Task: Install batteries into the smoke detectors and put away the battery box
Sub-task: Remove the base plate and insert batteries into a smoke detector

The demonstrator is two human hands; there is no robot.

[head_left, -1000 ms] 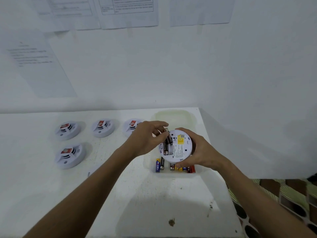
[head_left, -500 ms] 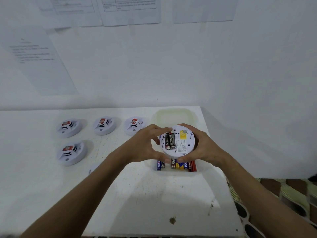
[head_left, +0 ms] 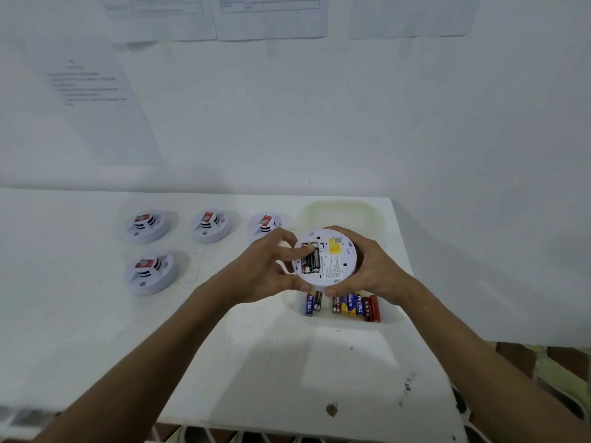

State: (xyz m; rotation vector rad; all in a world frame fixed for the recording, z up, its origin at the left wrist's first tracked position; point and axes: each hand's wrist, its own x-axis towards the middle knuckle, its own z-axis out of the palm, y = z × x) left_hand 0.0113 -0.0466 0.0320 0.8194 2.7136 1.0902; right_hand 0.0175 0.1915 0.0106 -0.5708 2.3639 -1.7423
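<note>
I hold a white round smoke detector back side up above the battery box. My right hand grips its right rim. My left hand cups the left rim, and its index finger presses on the black batteries seated in the compartment. A yellow label sits beside them. The clear box underneath holds several loose blue, yellow, black and red batteries.
Several other white smoke detectors with red stickers lie face up on the white table at the left. The box's clear lid lies behind the hands. A white wall with papers rises behind; the table edge falls off at right.
My left hand has set the battery it pinched into the compartment and now presses on it with the index finger. Both hands hold the detector, lifted slightly.
</note>
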